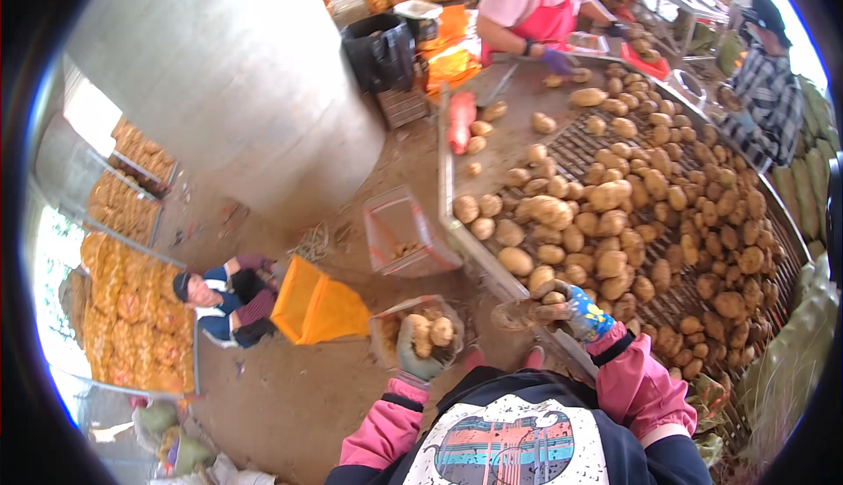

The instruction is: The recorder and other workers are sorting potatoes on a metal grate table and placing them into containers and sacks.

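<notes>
The person's left hand (420,358), in a grey-green knitted glove, cups a lumpy pale-brown potato (421,334) at the mouth of an open, pale, soil-stained sack (378,331), where another potato shows just beside it. The right hand (586,313), in a blue glove patterned with yellow and soiled at the fingertips, closes around a small brown potato (552,297) over the near edge of a large metal sorting table (516,144). Many loose brown potatoes (615,222) lie across that table's slatted bed, piled thickest toward its right side. Left of the sack stands a bright orange-yellow open container (307,305), near a crouching co-worker in a dark cap (215,296). Across the table, a co-worker in a pink apron (540,11) reaches over the far edge with a purple-gloved hand (557,61).
</notes>
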The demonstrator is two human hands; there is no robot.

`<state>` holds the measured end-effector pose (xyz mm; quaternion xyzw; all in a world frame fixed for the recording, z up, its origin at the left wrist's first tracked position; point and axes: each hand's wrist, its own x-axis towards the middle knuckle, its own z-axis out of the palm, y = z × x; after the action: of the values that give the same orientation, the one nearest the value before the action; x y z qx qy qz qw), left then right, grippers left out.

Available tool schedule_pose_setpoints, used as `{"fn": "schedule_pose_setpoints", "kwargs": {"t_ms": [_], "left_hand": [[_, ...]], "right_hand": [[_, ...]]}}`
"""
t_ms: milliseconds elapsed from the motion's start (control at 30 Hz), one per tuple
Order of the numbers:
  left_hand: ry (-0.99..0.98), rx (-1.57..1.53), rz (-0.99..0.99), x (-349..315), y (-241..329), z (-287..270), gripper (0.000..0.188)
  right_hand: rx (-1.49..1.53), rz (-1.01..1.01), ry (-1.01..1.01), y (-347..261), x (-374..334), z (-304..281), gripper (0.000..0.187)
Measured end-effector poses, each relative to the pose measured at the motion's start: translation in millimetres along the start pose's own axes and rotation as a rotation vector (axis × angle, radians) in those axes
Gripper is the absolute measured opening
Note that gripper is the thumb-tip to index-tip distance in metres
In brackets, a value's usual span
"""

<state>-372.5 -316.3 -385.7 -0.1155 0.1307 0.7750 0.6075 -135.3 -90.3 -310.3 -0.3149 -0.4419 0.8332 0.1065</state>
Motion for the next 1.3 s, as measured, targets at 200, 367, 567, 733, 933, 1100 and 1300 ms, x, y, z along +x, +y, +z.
{"fn": "schedule_pose_setpoints", "kwargs": {"t_ms": [200,367,567,733,933,1100,1300], "left_hand": [[0.178,0.217,0.306,-82,99,-18,0.049],[0.148,0.163,0.265,-69,132,-98,0.046],[0.929,0.657,-0.103,-55,138,-207,0.064],[0.973,0.668,-0.146,-48,113,-193,0.067],[0.143,0.432,-0.298,-4,101,-153,0.051],[0.548,0.650,-0.280,72,45,-66,0.045],[0.296,0.741,-0.340,112,-35,22,0.035]], "right_hand": [[-0.178,0.115,-0.207,42,86,112,0.031],[-0.477,-0.064,-0.111,152,148,149,0.053],[-0.587,0.067,-0.012,175,128,103,0.052],[-0.357,0.234,0.130,148,49,29,0.048],[-0.044,0.110,0.238,111,-36,3,0.044],[-0.087,-0.160,0.441,116,-71,-16,0.042],[-0.213,-0.428,1.042,79,-119,-106,0.042]]}}
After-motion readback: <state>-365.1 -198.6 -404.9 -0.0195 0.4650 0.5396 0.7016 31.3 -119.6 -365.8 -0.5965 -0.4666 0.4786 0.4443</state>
